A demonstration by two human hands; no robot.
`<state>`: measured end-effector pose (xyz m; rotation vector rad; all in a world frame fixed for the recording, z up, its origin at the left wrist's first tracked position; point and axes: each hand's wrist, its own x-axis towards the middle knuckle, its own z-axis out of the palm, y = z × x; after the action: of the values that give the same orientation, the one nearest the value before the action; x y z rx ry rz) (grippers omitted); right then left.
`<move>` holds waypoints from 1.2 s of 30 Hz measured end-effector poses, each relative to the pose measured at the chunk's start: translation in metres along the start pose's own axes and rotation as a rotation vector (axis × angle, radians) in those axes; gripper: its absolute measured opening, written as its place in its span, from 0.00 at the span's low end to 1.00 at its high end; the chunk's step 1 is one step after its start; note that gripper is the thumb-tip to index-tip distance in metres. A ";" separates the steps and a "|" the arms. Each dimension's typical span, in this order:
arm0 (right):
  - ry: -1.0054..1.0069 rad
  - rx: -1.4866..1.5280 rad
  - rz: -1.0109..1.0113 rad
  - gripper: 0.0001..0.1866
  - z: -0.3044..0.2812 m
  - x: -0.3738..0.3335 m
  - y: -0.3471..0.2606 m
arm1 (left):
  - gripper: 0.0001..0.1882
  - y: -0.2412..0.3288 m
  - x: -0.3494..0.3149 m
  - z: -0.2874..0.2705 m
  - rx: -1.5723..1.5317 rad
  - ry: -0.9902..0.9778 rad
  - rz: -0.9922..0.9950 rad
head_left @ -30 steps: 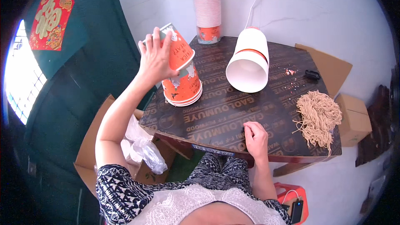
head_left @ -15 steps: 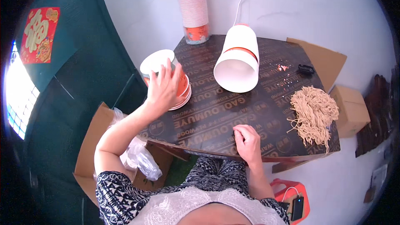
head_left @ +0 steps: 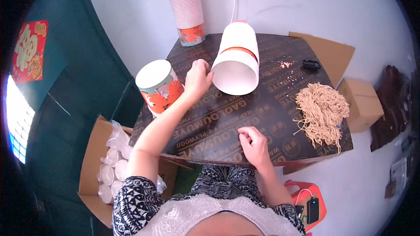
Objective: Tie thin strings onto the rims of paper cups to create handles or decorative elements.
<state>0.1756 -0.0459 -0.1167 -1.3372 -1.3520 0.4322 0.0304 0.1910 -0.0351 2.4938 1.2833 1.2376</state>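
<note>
Moving clear of the orange stack [head_left: 161, 91], our left hand [head_left: 199, 78] now hovers just right of it, fingers bent and carrying nothing that we can see. A second ago it was tipping the top tub [head_left: 154, 75] over the stack; now that tub stands base-up there without our support. We judge that placement finished, leaving the hand free between the stack and the white tubs [head_left: 236, 61], which lie sideways to its right. Whether our fingers touch their rim, we cannot tell. Our right hand [head_left: 255, 146], unchanged, stays loosely folded and visibly unladen by the worktop [head_left: 218, 118] edge, right of the stack and nearer us.
</note>
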 end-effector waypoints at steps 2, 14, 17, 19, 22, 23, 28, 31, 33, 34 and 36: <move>0.003 -0.075 -0.002 0.10 -0.013 0.012 -0.002 | 0.17 -0.009 0.003 0.024 -0.100 0.002 -0.257; 0.258 -0.310 -0.034 0.15 -0.022 0.138 0.066 | 0.07 -0.003 -0.028 0.079 -0.495 0.347 -0.374; 0.288 -0.276 -0.063 0.14 -0.014 0.148 0.075 | 0.08 -0.006 -0.033 0.080 -0.491 0.380 -0.344; 0.317 -0.253 -0.076 0.13 -0.011 0.151 0.081 | 0.08 -0.008 -0.034 0.079 -0.475 0.331 -0.331; 0.354 -0.226 -0.081 0.12 -0.011 0.154 0.090 | 0.08 -0.008 -0.036 0.081 -0.486 0.307 -0.332; 0.362 -0.219 -0.077 0.11 -0.011 0.154 0.093 | 0.08 -0.008 -0.037 0.082 -0.487 0.303 -0.334; 0.405 -0.269 -0.087 0.08 -0.010 0.153 0.091 | 0.08 0.003 -0.038 0.075 -0.414 0.305 -0.314; 0.403 -0.259 -0.075 0.08 -0.010 0.152 0.087 | 0.07 0.007 -0.041 0.074 -0.430 0.290 -0.325; 0.401 -0.247 -0.068 0.08 -0.010 0.149 0.085 | 0.07 0.009 -0.041 0.070 -0.407 0.262 -0.331; 0.394 -0.269 -0.062 0.07 -0.009 0.148 0.085 | 0.07 0.010 -0.041 0.068 -0.388 0.235 -0.335; 0.387 -0.290 -0.058 0.07 -0.010 0.146 0.084 | 0.07 0.007 -0.041 0.067 -0.407 0.206 -0.329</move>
<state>0.2612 0.0989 -0.1210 -1.5207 -1.1505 -0.0681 0.0679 0.1756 -0.1024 1.8346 1.2614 1.5139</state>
